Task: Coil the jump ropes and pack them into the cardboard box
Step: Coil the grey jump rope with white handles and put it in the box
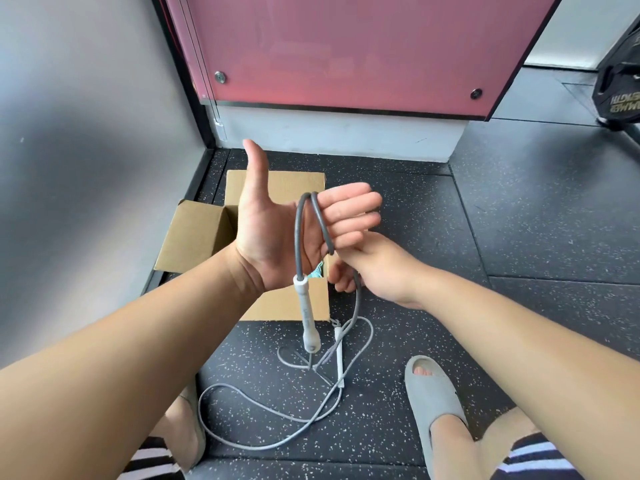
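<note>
My left hand (277,223) is raised palm up with straight fingers and the thumb up, over an open cardboard box (204,237) on the floor. A grey jump rope (313,216) is looped round its fingers. One white handle (308,317) hangs down from the palm. My right hand (374,265) sits just right of it and grips the rope below the loop. The rest of the rope (263,410) trails in loose curves on the floor, and its second white handle (339,355) lies there too. Something teal (317,271) shows inside the box.
Dark speckled rubber flooring (519,220) covers the ground. A grey wall stands at left and a pink panel (346,46) behind the box. A black weight plate (620,88) stands at far right. My feet in grey slippers (436,400) are at the bottom.
</note>
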